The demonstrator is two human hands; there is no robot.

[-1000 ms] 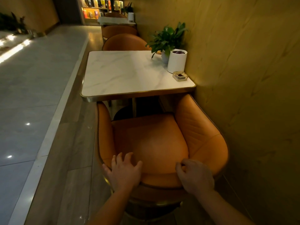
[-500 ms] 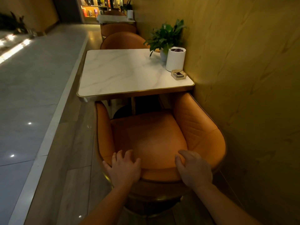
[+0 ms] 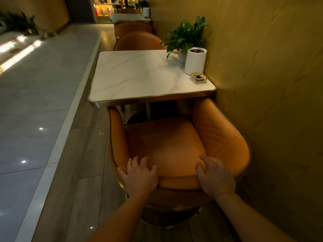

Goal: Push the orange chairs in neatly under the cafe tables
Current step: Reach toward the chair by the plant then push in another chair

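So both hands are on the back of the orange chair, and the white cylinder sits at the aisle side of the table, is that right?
Not quite: the head view shows the white cylinder at the wall side of the table. Both hands, left and right, do rest on the orange chair back.

— How are the arms held?
— Both bare forearms are stretched forward, roughly parallel.
— And the hands?
— The left hand (image 3: 140,177) is laid palm down, fingers (image 3: 134,163) spread; the right hand (image 3: 215,175) is curled, thumb turned inward.

Two bare forearms coming up from bottom of frame, left hand (image 3: 139,177), right hand (image 3: 216,175), short nails.
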